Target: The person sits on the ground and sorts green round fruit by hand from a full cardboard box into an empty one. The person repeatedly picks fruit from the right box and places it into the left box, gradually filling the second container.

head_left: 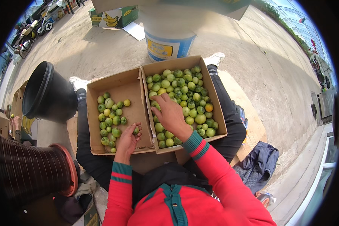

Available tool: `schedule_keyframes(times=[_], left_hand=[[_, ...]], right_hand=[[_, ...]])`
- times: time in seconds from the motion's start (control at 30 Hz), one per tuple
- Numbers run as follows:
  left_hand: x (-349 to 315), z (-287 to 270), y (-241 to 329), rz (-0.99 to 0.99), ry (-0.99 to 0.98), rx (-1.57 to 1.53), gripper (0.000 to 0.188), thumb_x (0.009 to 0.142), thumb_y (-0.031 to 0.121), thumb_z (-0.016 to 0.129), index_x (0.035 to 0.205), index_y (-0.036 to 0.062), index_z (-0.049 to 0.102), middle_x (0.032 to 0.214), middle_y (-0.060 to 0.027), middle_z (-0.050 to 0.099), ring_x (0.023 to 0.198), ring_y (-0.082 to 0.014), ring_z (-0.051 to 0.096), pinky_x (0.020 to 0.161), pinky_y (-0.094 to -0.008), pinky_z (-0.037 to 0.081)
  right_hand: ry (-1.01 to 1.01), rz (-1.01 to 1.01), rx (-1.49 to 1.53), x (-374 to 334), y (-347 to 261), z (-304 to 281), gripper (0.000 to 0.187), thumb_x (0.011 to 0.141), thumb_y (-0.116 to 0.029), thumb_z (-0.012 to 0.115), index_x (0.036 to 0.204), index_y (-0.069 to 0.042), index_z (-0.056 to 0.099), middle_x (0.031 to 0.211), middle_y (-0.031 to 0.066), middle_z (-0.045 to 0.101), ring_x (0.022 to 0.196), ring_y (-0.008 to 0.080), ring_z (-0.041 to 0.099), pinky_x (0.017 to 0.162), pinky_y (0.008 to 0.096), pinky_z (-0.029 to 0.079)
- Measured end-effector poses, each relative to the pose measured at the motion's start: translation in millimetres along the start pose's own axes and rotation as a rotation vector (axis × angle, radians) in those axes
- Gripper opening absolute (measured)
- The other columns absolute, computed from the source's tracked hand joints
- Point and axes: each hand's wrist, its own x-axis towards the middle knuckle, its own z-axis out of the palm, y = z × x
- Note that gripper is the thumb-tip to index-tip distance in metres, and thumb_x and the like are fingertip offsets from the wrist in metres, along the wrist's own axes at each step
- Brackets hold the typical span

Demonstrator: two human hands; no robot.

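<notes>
Green tomatoes (pixel 184 90) filling right cardboard box (pixel 217 113), fewer lying in left cardboard box (pixel 133 86). Left hand (pixel 127 143) loosely gripping small tomato (pixel 136 131); right hand (pixel 171 115) arching palm-down, half-curled, hold unclear. Beyond: blue-and-white bucket (pixel 185 44) bearing printed yellow label (pixel 160 48).

Person w/ bare L grip (pixel 128 141) and bare R grip (pixel 171 113) wears a bright red, long-sleeved cardigan (pixel 150 207). Directly behind ea. grip, the L cuff (pixel 121 174) and R cuff (pixel 196 146) match, banded dk green, red, dk green. Farther back, centered btwn the L sleeve (pixel 118 197) and R sleeve (pixel 225 175), both solid red, a dk green placket (pixel 178 215) runs down the front w/ a small, round, metallic-looking button (pixel 174 205). Out to the sides of the grips, trousers (pixel 230 122) show blk or v. dk. Well beyond the grips, L shoe (pixel 79 83) and R shoe (pixel 214 59) are wht, w/ pale marks on the dk ankles (pixel 81 95) next to them.
</notes>
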Motion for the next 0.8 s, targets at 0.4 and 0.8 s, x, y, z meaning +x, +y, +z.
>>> schedule_keyframes(times=[0.4,0.8], left_hand=[[13.5,-13.7,-3.9,-0.013,0.231,-0.161,0.038,0.098,0.033,0.056,0.12,0.0014,0.054,0.102,-0.0071,0.063,0.086,-0.0165,0.06,0.075,-0.0286,0.051],[1.0,2.6,-0.8,0.053,-0.168,-0.051,0.03,0.102,0.03,0.05,0.118,0.005,0.057,0.103,-0.0057,0.062,0.086,-0.0166,0.06,0.067,-0.0241,0.05]], right_hand=[[-0.124,0.203,-0.382,6.1,82.4,20.0,0.038,0.088,-0.017,0.061,0.125,-0.013,0.053,0.084,0.0146,0.065,0.075,0.0333,0.066,0.063,0.0436,0.051],[-0.124,-0.075,0.191,-9.2,-16.3,18.7,0.037,0.089,-0.024,0.066,0.122,-0.01,0.059,0.09,0.0132,0.066,0.082,0.0319,0.065,0.069,0.0409,0.05]])
